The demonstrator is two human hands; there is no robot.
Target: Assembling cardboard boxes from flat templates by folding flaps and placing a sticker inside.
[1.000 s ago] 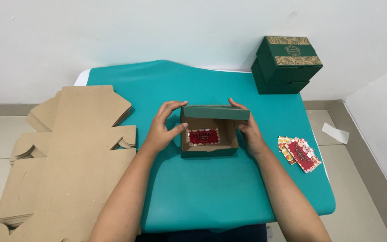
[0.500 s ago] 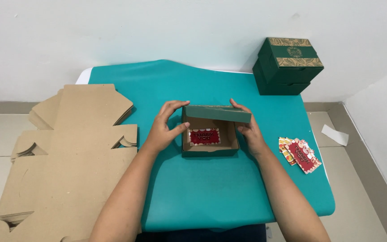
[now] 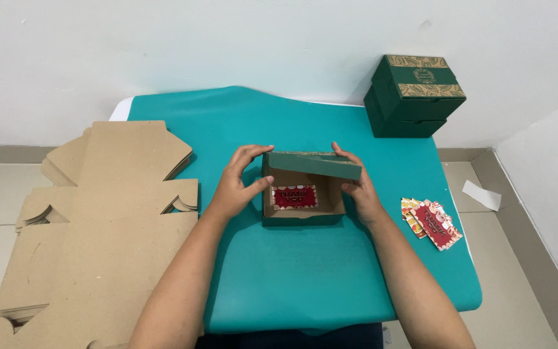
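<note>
A small dark green cardboard box (image 3: 301,218) stands in the middle of the teal table (image 3: 305,278). Its hinged lid (image 3: 312,165) is tilted halfway down over the brown inside. A red card (image 3: 294,196) lies flat on the box floor. My left hand (image 3: 239,181) grips the box's left wall and the lid's left end. My right hand (image 3: 356,184) holds the right wall, its fingers on the lid's right end.
Flat brown cardboard blanks (image 3: 98,226) lie stacked at the left, overhanging the table. Two closed green boxes (image 3: 416,95) are stacked at the far right corner. A few red cards (image 3: 433,221) lie fanned at the right edge. A white paper scrap (image 3: 482,194) lies on the floor.
The lid has tipped forward and lower over the box. Both hands stay on the box sides.
</note>
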